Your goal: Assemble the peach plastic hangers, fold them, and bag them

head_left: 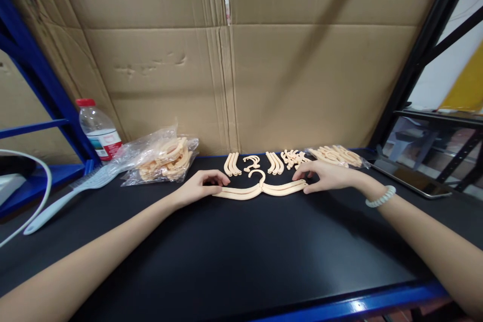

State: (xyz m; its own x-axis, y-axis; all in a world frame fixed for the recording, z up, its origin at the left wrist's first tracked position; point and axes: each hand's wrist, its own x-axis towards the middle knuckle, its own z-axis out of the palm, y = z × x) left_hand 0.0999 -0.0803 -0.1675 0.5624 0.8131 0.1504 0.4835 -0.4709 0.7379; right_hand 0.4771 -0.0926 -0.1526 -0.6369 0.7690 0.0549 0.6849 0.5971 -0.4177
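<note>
A cream-coloured clothes hanger (241, 195) with a hook at its middle lies low over the black tabletop, its two curved arms spread sideways. At its left end my left hand (198, 186) pinches the tip between thumb and bent fingers. The opposite tip sits between the thumb and fingers of my right hand (328, 176). Just beyond the hanger are a row of loose curved hanger arms (232, 164), a few loose hooks (251, 162), a second row of arms (275, 163) and a heap of small connector pieces (293, 158).
Clear plastic bags of hanger parts lie at left (166, 158) and right (337, 156). A bottle with a red cap (98, 131) and a pale blue slotted spatula-like tool (86, 181) are far left. A dark flat tablet-like device (411, 176) lies right. Cardboard (151, 70) walls the back.
</note>
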